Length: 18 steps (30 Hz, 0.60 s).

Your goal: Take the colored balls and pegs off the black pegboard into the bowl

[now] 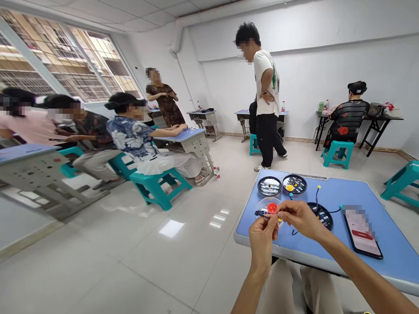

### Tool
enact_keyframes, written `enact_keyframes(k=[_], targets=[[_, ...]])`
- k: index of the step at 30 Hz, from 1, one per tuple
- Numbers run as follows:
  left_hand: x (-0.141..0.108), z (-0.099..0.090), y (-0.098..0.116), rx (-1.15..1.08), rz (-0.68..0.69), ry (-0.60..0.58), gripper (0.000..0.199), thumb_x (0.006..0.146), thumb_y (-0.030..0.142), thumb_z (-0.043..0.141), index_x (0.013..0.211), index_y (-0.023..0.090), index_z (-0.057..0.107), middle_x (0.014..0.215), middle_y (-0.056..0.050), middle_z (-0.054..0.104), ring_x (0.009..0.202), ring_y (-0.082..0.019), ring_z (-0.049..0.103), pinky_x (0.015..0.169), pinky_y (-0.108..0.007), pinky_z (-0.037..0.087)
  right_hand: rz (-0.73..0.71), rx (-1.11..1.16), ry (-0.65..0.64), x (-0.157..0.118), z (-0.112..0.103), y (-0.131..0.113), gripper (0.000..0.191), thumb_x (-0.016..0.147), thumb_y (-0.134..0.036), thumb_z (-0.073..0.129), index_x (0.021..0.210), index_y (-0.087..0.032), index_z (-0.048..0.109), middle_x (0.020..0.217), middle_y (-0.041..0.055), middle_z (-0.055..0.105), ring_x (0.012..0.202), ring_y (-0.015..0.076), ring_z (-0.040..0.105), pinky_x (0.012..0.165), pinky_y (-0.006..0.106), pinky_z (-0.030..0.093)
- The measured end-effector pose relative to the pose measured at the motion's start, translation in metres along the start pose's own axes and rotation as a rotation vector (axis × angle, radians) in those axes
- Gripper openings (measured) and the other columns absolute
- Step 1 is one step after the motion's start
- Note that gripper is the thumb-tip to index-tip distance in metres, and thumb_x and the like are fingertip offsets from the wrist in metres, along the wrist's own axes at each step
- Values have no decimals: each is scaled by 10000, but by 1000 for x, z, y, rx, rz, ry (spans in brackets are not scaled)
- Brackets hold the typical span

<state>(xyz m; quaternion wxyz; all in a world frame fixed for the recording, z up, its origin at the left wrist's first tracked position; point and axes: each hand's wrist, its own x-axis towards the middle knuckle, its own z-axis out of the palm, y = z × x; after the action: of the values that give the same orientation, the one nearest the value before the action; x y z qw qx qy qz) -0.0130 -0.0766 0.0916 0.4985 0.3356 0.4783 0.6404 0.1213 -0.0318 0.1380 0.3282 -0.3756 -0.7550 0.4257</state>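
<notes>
My left hand (pixel 264 231), low over the near left part of the blue desk, is closed on a small dark stick-like piece (pixel 262 213). Its exact kind is too small to tell. Beside it my right hand (pixel 299 218) pinches at the other end of that piece; what lies between its fingertips is hidden. Just behind my hands is a clear round dish (pixel 261 203) with a red round part (pixel 272 208) in it. A black round tray (pixel 324 217), partly covered by my right hand, has a thin dark stem with a yellow tip (pixel 318 187) rising from it.
Two more black round trays (pixel 269 186) (pixel 294 185) with small parts stand at the desk's (pixel 350 189) far left. A phone (pixel 362 233) lies at the right. Several people sit or stand around the room, among desks and green stools (pixel 160 185).
</notes>
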Motion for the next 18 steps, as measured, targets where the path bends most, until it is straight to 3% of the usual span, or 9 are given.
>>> enact_keyframes(k=[3,5,7,10,12,14,18], targets=[[-14,2,4,-36,-16,-109,341,754,475,704,830,151,633,583,60,504,481,-52,416,501,-204,346,-8,-16,129,-22,-1,-2,213,872,-328,546,761,-173,641,630,-18,544,571,111,451,542,233,358],[-22,-4,6,-38,11,-138,340,783,464,687,943,171,625,594,68,514,486,-57,446,522,-205,372,-25,-86,155,-37,-5,-5,221,881,-315,537,728,-179,622,633,-17,536,588,114,442,558,239,343],[-31,-10,8,-22,30,-142,323,794,465,680,928,178,613,576,68,526,484,-63,477,531,-206,390,-32,-109,153,-52,-7,-8,246,889,-317,541,692,-181,599,639,-13,534,609,117,437,582,246,343],[-46,-14,10,-46,-3,-156,312,775,463,703,840,176,600,557,58,554,477,-77,529,533,-212,414,13,137,182,-72,2,-10,234,859,-400,612,766,-185,613,687,-6,549,636,121,467,596,244,374],[-57,-12,9,-111,-47,-168,331,743,473,727,808,176,596,558,50,577,457,-87,545,505,-217,414,49,432,208,-84,17,-7,315,777,-478,704,865,-189,615,735,1,575,633,125,511,577,240,397],[-67,-8,7,-168,-82,-177,332,727,468,742,793,177,596,549,45,591,432,-88,541,489,-219,413,68,639,201,-92,35,-2,379,739,-517,735,849,-181,598,676,-4,584,572,121,530,553,242,404],[-80,-2,0,-165,-110,-230,288,738,423,745,782,178,599,517,35,615,428,-104,563,527,-245,451,99,700,308,-106,62,5,339,835,-503,646,775,-172,604,493,-23,556,469,115,513,533,244,422]])
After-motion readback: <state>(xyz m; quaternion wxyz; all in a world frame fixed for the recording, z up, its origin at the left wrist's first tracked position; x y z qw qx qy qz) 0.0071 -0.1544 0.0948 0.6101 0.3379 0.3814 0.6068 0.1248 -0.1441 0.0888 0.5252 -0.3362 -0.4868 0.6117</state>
